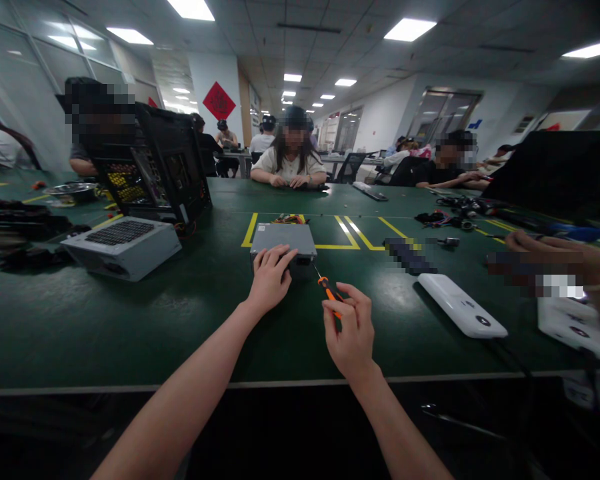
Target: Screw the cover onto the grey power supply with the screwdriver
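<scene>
A grey computer power supply [284, 235] sits on the green table in front of me, with coloured wires at its far side. My left hand [273, 277] grips its near edge, fingers laid over the top; the thumb is hard to make out. In my right hand [349, 327] is a screwdriver [325, 285] with an orange and black handle, closed between thumb and fingers. Its thin shaft points up and left, with the tip close to the unit's near right corner. Whether the tip touches a screw is too small to tell.
At left, a second power supply [125, 247] lies before a black computer case [155, 160]. White devices [460, 307] and a blurred dark phone-like object [410, 255] are at right. A neighbour's hand [565, 260] reaches in there. Across the table [205, 333] sits another person [290, 160].
</scene>
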The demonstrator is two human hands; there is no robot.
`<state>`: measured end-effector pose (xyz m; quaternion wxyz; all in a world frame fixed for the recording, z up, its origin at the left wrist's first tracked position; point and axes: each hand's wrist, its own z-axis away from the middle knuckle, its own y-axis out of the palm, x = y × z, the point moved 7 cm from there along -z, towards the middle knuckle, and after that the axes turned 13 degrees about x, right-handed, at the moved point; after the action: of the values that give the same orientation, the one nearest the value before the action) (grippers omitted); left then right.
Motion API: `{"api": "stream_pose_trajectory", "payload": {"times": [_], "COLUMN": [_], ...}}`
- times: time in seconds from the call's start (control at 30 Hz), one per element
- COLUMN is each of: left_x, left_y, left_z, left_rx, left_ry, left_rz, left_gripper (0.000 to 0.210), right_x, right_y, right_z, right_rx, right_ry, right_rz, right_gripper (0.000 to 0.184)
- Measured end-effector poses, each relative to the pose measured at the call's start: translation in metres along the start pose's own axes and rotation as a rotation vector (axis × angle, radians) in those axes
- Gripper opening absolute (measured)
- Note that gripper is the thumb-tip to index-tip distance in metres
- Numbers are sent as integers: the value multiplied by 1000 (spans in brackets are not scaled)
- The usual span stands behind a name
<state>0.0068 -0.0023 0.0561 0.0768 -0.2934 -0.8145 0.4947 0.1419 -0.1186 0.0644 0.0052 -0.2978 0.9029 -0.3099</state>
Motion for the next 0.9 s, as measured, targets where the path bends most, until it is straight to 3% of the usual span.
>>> {"api": "stream_pose_trajectory", "payload": {"times": [0.17,0.33,0.53,0.67,0.8,0.9], "left_x": [1,0,0,0,0,0], "left_y": [0,0,0,-1,-1,-1], "left_z": [0,-1,-1,0,0,0], "left_rx": [1,-1,-11,-10,-11,-12], "left_ry": [-5,-4,-7,-1,-3,-4], "left_rz": [-1,2,13,16,15,18], "left_gripper": [49,49,49,48,49,49], "right_x": [2,-4,2,4,-4,-6], "right_y": [0,2,0,2,6,7], "right_z": [-3,-3,-4,-5,-3,-2], "right_rx": [46,12,59,85,67,71], "right_ry": [-16,40,6,-34,39,66], "right_rz": [6,-163,-56,4,-191,-244], "right_gripper": [19,33,15,17,31,27]}}
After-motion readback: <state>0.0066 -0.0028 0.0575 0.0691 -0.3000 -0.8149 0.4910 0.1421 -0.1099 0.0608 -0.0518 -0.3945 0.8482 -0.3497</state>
